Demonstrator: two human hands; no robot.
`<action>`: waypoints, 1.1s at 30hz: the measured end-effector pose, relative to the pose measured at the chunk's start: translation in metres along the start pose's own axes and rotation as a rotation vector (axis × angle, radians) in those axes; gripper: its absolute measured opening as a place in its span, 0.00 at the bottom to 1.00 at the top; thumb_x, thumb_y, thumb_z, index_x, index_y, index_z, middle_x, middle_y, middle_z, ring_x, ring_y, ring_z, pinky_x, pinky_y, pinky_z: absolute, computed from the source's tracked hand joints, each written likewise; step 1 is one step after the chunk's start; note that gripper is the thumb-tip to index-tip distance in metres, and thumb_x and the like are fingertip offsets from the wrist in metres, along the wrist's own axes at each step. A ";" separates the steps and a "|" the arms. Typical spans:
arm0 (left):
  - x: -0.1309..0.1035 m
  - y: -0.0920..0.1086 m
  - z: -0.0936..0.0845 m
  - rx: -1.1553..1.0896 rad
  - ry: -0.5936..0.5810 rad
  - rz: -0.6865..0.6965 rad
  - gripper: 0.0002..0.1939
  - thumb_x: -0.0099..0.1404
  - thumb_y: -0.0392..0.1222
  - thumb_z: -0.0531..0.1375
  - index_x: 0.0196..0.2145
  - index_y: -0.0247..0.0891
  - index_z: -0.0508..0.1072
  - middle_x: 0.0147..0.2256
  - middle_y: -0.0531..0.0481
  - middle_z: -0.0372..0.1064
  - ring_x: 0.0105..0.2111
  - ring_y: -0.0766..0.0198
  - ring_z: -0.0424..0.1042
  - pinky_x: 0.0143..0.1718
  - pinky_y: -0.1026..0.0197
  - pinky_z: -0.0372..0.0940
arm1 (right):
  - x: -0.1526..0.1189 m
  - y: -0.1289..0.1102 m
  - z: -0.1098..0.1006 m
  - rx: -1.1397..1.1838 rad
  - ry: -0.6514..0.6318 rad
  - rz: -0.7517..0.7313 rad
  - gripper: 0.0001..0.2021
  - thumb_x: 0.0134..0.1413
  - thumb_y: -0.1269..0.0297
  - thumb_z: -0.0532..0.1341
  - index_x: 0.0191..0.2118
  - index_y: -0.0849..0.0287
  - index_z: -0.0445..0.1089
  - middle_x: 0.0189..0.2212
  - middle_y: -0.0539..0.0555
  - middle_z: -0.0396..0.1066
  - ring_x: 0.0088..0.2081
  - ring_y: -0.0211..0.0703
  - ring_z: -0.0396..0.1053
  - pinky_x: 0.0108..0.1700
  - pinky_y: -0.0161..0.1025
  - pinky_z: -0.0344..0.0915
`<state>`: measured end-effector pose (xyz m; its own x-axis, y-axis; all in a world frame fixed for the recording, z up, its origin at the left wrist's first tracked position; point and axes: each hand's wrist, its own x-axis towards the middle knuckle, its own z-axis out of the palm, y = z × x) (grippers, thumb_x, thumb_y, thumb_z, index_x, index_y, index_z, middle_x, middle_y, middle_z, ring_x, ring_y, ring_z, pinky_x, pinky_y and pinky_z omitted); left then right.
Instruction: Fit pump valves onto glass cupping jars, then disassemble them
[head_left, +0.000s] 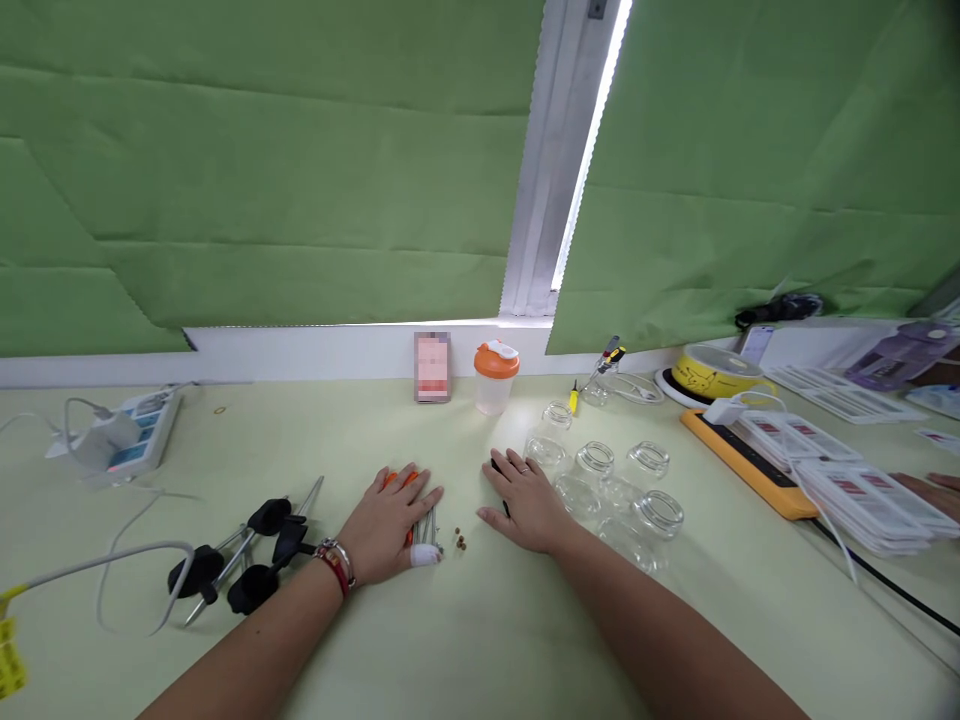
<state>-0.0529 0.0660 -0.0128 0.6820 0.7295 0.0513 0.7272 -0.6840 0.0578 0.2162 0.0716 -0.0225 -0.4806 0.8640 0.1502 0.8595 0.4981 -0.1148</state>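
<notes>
My left hand (390,522) lies flat, fingers spread, over some orange-handled tools with thin metal shafts (426,527); the hand covers most of them. Its thumb has a white wrapping. Between my hands are several small brown bits (460,541), too small to name. My right hand (523,503) also rests flat with fingers apart, on top of a black object (506,508) that is mostly hidden. Close to its right, several clear glass jars (596,459) stand together. Left of my left wrist lie black-knobbed metal rods (270,516).
A cup with an orange lid (495,375) stands at the back beside a pink-screened phone (433,368). Power strips lie at left (146,430) and right (742,465). White plastic cases (862,500) are near another person's hand (930,495). A white cable (142,548) loops at left.
</notes>
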 end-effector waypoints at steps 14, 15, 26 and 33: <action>-0.003 -0.001 0.002 0.018 0.087 0.113 0.39 0.61 0.65 0.48 0.64 0.45 0.46 0.62 0.43 0.50 0.63 0.45 0.41 0.60 0.38 0.33 | -0.015 -0.034 -0.005 0.125 0.231 -0.193 0.21 0.59 0.57 0.51 0.54 0.61 0.64 0.54 0.60 0.64 0.55 0.53 0.57 0.59 0.53 0.45; -0.003 -0.001 0.002 0.019 0.085 0.134 0.38 0.62 0.64 0.48 0.64 0.44 0.45 0.62 0.43 0.50 0.63 0.45 0.41 0.60 0.38 0.33 | -0.016 -0.040 -0.004 0.155 0.235 -0.209 0.20 0.59 0.58 0.52 0.53 0.60 0.64 0.52 0.59 0.66 0.53 0.52 0.59 0.57 0.52 0.48; -0.010 0.001 0.007 0.013 0.081 0.191 0.24 0.68 0.51 0.48 0.61 0.50 0.54 0.61 0.47 0.53 0.61 0.50 0.49 0.60 0.39 0.39 | -0.009 -0.053 0.011 0.213 0.157 -0.292 0.10 0.59 0.65 0.55 0.43 0.55 0.69 0.41 0.51 0.73 0.43 0.43 0.63 0.48 0.43 0.54; -0.008 0.000 0.010 -0.005 0.080 0.164 0.24 0.68 0.49 0.48 0.62 0.50 0.52 0.61 0.48 0.52 0.61 0.50 0.49 0.59 0.38 0.40 | 0.001 -0.043 0.014 0.182 0.204 -0.224 0.10 0.60 0.65 0.53 0.43 0.56 0.71 0.40 0.52 0.75 0.43 0.43 0.65 0.49 0.43 0.54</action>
<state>-0.0573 0.0603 -0.0232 0.7829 0.6062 0.1399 0.6063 -0.7938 0.0470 0.1766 0.0524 -0.0316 -0.5928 0.7086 0.3827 0.6831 0.6941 -0.2271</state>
